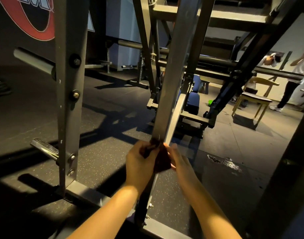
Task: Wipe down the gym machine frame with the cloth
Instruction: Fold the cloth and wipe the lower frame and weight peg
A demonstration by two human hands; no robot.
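Wiping in progress: left hand [139, 163] and right hand [179, 163] are pinching a dark cloth [160, 159] around the slanted grey steel frame bar [172, 87]; next, probably sliding along it.

The floor [104, 152] is dark rubber with small pale specks, and warm light throws hard shadows over it. To the right of the fingers [172, 148] a wet patch [223, 161] shines on the floor. Far above and to the right of them a wooden chair [254, 99] with a dark seat stands near a pale wall [294, 31], and a person [292, 83] in dark trousers stands just beside it. Far up and to the left of the fingers a dark wall [13, 49] carries a big red logo [32, 23].
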